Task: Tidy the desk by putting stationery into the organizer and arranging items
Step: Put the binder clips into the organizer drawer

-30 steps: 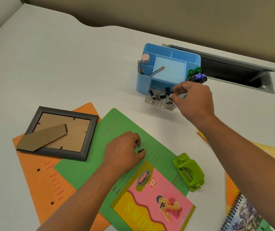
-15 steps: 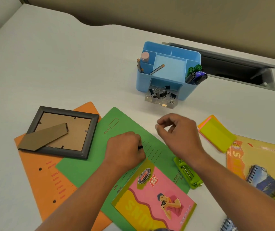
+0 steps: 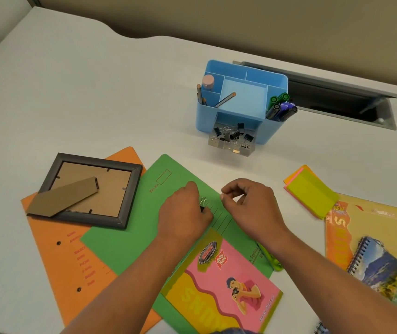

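Right hand [image 3: 252, 203] has pulled back from the clip drawer [image 3: 231, 143], where it was a second ago, and now sits just beside the left hand [image 3: 183, 213] over the green folder [image 3: 125, 242]; left hand has barely shifted. White desk [image 3: 96, 92] carries everything. Orange folder [image 3: 55, 249] lies at near left, with the green folder overlapping its right side. Pink-and-yellow notebook [image 3: 221, 285] lies on the green folder's near corner. Dark picture frame [image 3: 89, 189] lies face down across both folders' far edges, stand flap showing. Blue organizer [image 3: 203, 116] stands far center, with markers [image 3: 281, 107] in its right compartment and pencils [image 3: 199, 94] on the left. Its clear drawer is pulled out at the front, full of black binder clips. Yellow book [image 3: 366, 227] lies at right with a spiral notebook [image 3: 380, 266] on top, and sticky notes [image 3: 310, 194] overlap its far corner. Green hole punch [image 3: 273, 261] is mostly hidden under the right forearm. Left hand's fingers are curled, pinching one binder clip [image 3: 202, 203] against the green folder, wire handles sticking up. Right hand's fingers are curled, thumb and forefinger nearly meeting, with nothing visible between them.
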Tool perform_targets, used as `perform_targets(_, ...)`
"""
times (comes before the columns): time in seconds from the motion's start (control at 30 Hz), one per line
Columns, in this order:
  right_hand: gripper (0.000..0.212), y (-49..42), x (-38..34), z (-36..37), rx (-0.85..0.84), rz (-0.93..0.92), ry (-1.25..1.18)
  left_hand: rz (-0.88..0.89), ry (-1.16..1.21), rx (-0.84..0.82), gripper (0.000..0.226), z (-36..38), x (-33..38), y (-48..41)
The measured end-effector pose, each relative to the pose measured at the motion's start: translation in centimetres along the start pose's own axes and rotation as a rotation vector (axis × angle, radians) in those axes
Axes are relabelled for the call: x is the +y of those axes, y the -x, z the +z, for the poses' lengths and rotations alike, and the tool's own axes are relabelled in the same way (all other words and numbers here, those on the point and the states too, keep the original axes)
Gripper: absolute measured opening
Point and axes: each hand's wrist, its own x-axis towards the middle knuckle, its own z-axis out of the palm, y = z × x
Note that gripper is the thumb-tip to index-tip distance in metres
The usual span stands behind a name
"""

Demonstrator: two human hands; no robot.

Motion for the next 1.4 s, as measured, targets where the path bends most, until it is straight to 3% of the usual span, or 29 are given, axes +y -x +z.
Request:
perform_targets(0.37, 0.012, -1.1, -0.8, -0.4, -0.1, 0.026, -0.3, 0.327, 0.144, 0.201, 0.03, -1.5, 0.3, 0.6)
perform_targets(0.53, 0.014, -2.8, -2.3, -2.9, 0.109, -0.098, -0.267, 0.293, 0.072, 0.388, 0.043, -0.2, -1.8, 0.0)
perform_targets(0.67, 0.01, -5.8, -3.2, -5.7, 0.295, -0.132, -0.163, 0.238, -0.075, 0.323, 0.048, 2.2, -4.8, -1.0)
perform_targets(0.8, 0.004, -8.6, -3.6, -7.1, 0.348, -0.119, -0.038, 0.232, -0.097, 0.308, 0.048, 2.7, -5.1, -1.8)
perform_targets(0.97, 0.015, -8.0, -3.2, -6.7, 0.418, -0.135, -0.013, 0.221, -0.131, 0.305, 0.047, 2.6, -4.8, -2.0)
perform_targets(1.23, 0.018, -3.3, -1.5, -1.2, 0.17, -0.158, 0.004, 0.205, -0.168, 0.276, 0.048, 2.7, -4.8, -1.9)
perform_targets(1.4, 0.024, -4.7, -1.3, -1.2, 0.169, -0.124, 0.05, 0.194, -0.169, 0.265, 0.047, 2.8, -4.8, -1.8)
